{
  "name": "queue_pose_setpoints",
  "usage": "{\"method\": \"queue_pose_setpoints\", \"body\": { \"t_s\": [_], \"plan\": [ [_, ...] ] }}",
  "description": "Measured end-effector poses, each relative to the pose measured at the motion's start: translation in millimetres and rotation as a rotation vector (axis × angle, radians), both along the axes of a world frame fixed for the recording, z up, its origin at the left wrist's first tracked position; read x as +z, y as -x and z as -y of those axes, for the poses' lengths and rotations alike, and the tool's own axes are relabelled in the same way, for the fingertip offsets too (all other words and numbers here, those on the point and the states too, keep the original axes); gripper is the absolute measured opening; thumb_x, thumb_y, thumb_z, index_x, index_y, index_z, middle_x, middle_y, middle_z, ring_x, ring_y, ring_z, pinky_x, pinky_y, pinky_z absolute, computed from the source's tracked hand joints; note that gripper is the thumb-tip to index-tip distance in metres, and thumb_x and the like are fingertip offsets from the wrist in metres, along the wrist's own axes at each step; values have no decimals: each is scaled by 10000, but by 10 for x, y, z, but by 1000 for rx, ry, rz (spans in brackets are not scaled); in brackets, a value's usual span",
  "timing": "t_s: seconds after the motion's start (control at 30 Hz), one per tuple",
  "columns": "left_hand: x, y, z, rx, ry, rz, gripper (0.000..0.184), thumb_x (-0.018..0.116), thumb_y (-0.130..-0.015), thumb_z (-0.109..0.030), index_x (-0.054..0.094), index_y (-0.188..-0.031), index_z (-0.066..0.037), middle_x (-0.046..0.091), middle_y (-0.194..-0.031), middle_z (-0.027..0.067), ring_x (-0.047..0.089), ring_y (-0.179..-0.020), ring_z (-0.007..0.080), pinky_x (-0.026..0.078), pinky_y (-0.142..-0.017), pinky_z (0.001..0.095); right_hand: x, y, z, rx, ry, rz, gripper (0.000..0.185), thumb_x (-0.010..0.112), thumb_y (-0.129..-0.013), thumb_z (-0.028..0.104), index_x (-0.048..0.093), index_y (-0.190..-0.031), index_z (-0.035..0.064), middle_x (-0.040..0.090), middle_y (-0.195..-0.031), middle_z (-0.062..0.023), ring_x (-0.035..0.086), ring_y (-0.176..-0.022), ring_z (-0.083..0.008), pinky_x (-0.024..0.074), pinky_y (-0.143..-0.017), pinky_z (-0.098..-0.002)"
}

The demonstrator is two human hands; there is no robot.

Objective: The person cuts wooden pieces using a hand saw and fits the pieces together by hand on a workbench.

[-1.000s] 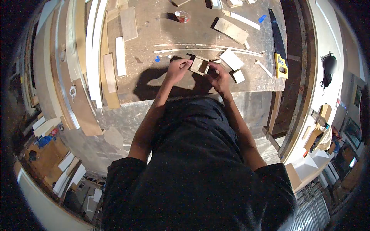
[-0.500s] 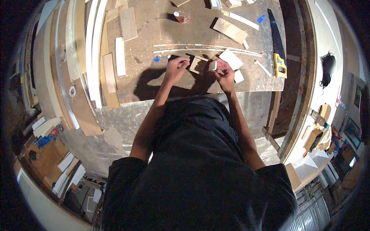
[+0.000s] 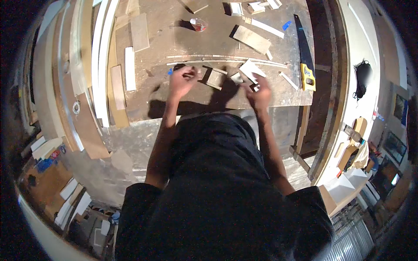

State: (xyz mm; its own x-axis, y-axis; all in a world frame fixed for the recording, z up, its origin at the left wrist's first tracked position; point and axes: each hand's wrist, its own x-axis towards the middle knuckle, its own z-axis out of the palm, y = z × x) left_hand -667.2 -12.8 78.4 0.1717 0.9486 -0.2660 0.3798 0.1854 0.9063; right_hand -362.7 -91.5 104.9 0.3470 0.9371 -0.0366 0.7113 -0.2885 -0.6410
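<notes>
A small wooden frame-like piece (image 3: 215,78) lies on the brown table (image 3: 187,98) between my hands. To its left, my left hand (image 3: 183,81) hovers with curled, blurred fingers; whether they hold anything is unclear. My right hand (image 3: 260,93) is at the near end of a white block (image 3: 251,71), its fingers bent and smeared by motion. A small pale piece (image 3: 237,78) sits just left of the right hand. Beyond the hands, thin wooden strips (image 3: 226,59) run across the table.
A yellow-handled saw (image 3: 308,77) lies at the right edge. A clear cup with red contents (image 3: 198,25) stands farther back, near a wooden board (image 3: 252,40). Long white boards (image 3: 102,65) line the left side. A blue piece (image 3: 286,25) lies at the back right.
My left hand has moved left, away from the frame-like piece. My right hand has left that piece with a small pale piece and moved right to the white block. The view has shifted slightly.
</notes>
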Motion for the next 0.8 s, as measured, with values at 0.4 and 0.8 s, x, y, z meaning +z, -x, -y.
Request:
{"method": "queue_pose_setpoints", "body": {
  "t_s": [0.4,0.8],
  "plan": [
    [12,-147,-29,83,-292,-456,458,814,-831,-278,705,-1235,-91,732,-1032,161,723,-967,303,595,-820,390,-156,-599,297,176,-21,-213,522,923,-690,121,687,-1151,59,699,-1073,-123,713,-936,-252,624,-735,-382],
    [596,-329,143,-247,537,656,462,840,-851,-121,660,-1258,2,739,-1086,56,690,-993,137,566,-926,305,596,370,-284,738,-143,-275,598,878,-691,133,700,-1260,97,702,-1146,-133,643,-1105,-338,521,-982,-432]
  ]
}}
